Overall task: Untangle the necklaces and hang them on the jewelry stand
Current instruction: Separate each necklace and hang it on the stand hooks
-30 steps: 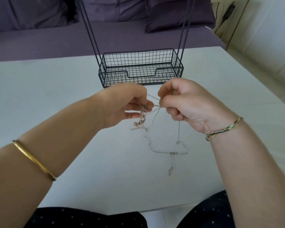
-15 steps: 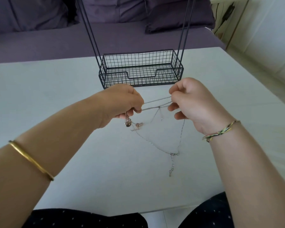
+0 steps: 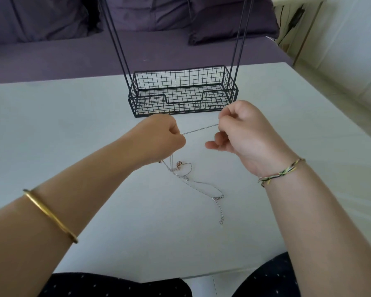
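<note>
A thin dark chain (image 3: pixel 199 130) is stretched taut between my two hands above the white table (image 3: pixel 73 125). My left hand (image 3: pixel 161 138) pinches its left end, and my right hand (image 3: pixel 242 129) pinches its right end, lower fingers loosely spread. Below my left hand a tangle of silver necklaces (image 3: pixel 193 181) with a rose-gold pendant (image 3: pixel 178 164) lies on the table; its clasp and extender chain (image 3: pixel 220 209) trail toward me. The black wire jewelry stand (image 3: pixel 182 93) stands just beyond my hands; its basket base and four upright rods show, its top is out of frame.
A purple sofa (image 3: pixel 51 50) with cushions runs behind the table. A cream wall and floor (image 3: pixel 341 61) lie to the right. The table's near edge sits by my dark dotted lap (image 3: pixel 116 284).
My hands moved apart, pulling one chain straight between them. The tangle with the pendant dropped from my left hand's fingers down onto the table.
</note>
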`<state>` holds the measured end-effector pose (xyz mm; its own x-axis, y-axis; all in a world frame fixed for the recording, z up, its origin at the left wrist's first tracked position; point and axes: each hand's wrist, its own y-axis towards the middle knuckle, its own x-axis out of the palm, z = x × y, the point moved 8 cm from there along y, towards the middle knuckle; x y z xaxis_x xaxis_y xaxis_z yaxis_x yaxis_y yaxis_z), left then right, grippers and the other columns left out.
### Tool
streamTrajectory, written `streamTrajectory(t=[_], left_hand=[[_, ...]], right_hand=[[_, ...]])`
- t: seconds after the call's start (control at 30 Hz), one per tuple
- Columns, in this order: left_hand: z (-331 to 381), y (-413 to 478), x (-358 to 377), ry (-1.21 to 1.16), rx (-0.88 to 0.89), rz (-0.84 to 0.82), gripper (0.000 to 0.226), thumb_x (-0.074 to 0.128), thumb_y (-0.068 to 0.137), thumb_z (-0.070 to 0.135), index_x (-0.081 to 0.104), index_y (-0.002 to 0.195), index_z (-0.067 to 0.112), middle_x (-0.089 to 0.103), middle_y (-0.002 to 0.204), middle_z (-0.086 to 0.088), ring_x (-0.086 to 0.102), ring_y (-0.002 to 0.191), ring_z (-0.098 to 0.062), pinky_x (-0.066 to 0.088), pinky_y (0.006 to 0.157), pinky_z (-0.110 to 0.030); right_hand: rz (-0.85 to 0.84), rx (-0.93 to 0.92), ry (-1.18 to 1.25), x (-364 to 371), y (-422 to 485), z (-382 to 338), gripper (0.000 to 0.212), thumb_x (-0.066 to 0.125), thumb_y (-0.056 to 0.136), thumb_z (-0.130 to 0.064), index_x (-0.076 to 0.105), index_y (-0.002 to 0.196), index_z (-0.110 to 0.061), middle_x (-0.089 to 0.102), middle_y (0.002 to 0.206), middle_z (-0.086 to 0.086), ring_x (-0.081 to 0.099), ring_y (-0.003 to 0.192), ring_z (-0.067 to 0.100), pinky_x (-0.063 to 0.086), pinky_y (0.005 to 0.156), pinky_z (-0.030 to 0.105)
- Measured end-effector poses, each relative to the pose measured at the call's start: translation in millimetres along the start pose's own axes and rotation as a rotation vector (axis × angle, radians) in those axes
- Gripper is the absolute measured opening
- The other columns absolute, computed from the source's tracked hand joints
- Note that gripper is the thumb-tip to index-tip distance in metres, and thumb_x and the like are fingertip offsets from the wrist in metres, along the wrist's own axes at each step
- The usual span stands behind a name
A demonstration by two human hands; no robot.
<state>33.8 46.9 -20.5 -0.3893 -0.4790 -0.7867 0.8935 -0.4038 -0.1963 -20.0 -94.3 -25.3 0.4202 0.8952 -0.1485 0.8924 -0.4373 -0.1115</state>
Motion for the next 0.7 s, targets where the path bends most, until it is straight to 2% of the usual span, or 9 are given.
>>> streamTrajectory(t=[0.1, 0.2, 0.27, 0.4, 0.53, 0.6, 0.7], left_hand=[[1.4, 1.6, -6.3, 0.005, 0.03, 0.06, 0.019, 0.047, 0.087, 0.012, 0.057, 0.088, -0.003, 0.069, 0.089, -0.017, 0.063, 0.068, -0.027, 0.045, 0.059, -0.028], [-5.3, 4.4, -13.9, -0.045, 0.014, 0.101, 0.013, 0.045, 0.087, 0.008, 0.058, 0.086, 0.007, 0.068, 0.084, -0.006, 0.062, 0.063, -0.021, 0.045, 0.052, -0.024], [-11.8, 5.4, -14.8, -0.096, -0.009, 0.073, 0.013, 0.048, 0.087, 0.004, 0.059, 0.085, 0.011, 0.067, 0.08, -0.005, 0.06, 0.059, -0.016, 0.046, 0.053, -0.023], [-18.8, 5.2, -11.6, -0.107, -0.045, 0.007, 0.015, 0.055, 0.085, 0.0, 0.062, 0.086, 0.013, 0.068, 0.071, -0.004, 0.063, 0.063, -0.013, 0.046, 0.059, -0.024], [-18.1, 2.6, -6.9, -0.247, -0.088, -0.093, 0.023, 0.058, 0.083, -0.011, 0.064, 0.088, 0.01, 0.069, 0.078, -0.009, 0.064, 0.07, -0.018, 0.053, 0.077, -0.032], [-16.6, -0.3, -3.9, -0.315, -0.106, -0.146, 0.023, 0.055, 0.086, -0.011, 0.065, 0.09, 0.009, 0.071, 0.077, -0.008, 0.065, 0.067, -0.013, 0.054, 0.076, -0.029], [-11.4, -4.3, 0.4, -0.404, -0.114, -0.206, 0.02, 0.055, 0.087, -0.009, 0.066, 0.092, 0.007, 0.072, 0.075, -0.006, 0.066, 0.059, -0.007, 0.055, 0.065, -0.022]], right_hand=[[-0.004, -0.04, -0.169, -3.9, 1.8, -0.9, 0.017, 0.045, 0.087, -0.002, 0.049, 0.079, -0.016, 0.045, 0.067, -0.003, 0.044, 0.046, 0.006, 0.05, 0.058, 0.031], [0.002, -0.102, -0.287, -11.0, 3.7, -4.1, 0.016, 0.056, 0.08, 0.001, 0.056, 0.083, -0.015, 0.049, 0.067, -0.005, 0.043, 0.053, 0.008, 0.037, 0.044, 0.014], [0.027, -0.133, -0.324, -15.8, 5.8, -4.0, 0.02, 0.055, 0.079, 0.006, 0.058, 0.083, -0.014, 0.048, 0.065, -0.005, 0.042, 0.051, 0.007, 0.031, 0.037, 0.01], [0.085, -0.117, -0.345, -20.1, 9.7, 0.7, 0.022, 0.053, 0.079, 0.008, 0.057, 0.077, -0.013, 0.046, 0.063, -0.005, 0.041, 0.051, 0.009, 0.027, 0.034, 0.009], [0.139, -0.043, -0.332, -28.0, 14.6, 7.7, 0.028, 0.05, 0.079, 0.007, 0.047, 0.061, -0.014, 0.042, 0.056, -0.002, 0.037, 0.046, 0.013, 0.027, 0.035, 0.015], [0.144, -0.033, -0.338, -30.1, 16.3, 10.2, 0.03, 0.049, 0.081, 0.006, 0.048, 0.059, -0.014, 0.043, 0.056, -0.001, 0.037, 0.047, 0.014, 0.028, 0.042, 0.02], [0.147, -0.037, -0.336, -31.4, 18.8, 13.4, 0.022, 0.05, 0.083, 0.004, 0.057, 0.069, -0.01, 0.045, 0.058, -0.003, 0.038, 0.05, 0.011, 0.027, 0.046, 0.022]])
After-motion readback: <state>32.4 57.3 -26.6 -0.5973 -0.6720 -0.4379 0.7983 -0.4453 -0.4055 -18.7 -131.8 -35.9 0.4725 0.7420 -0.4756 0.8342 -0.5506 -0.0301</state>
